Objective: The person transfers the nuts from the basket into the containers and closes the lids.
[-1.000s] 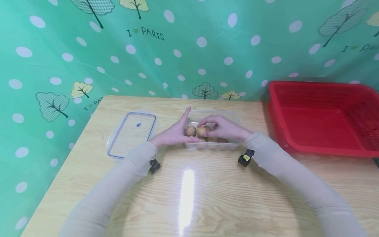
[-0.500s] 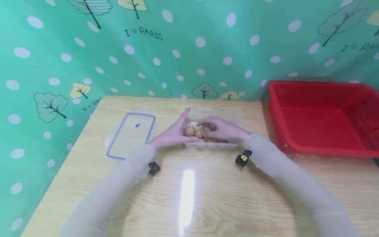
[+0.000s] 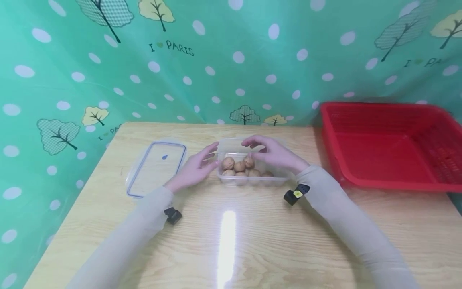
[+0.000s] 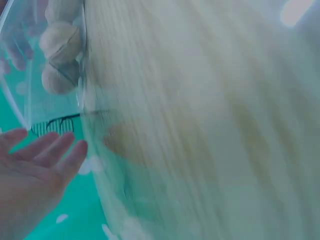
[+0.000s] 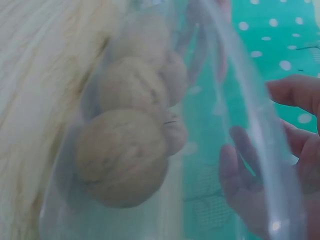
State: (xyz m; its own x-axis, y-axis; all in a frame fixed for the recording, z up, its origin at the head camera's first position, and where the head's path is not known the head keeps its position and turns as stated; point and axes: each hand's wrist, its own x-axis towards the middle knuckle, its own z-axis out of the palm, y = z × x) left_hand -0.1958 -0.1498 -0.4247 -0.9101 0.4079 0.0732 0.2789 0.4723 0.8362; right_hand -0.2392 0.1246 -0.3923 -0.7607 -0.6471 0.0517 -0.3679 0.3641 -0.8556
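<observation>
Walnuts in clear container

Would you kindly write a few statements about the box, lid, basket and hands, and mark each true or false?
1. The clear box holds walnuts. True.
2. The lid sits on the box. False: it lies flat on the table, left of the box.
3. The red basket holds walnuts. False: no walnuts show in it.
4. The right hand hovers over the box with curved fingers and holds nothing. True.
5. The left hand grips a walnut. False: its fingers are straight, beside the box's left end.
</observation>
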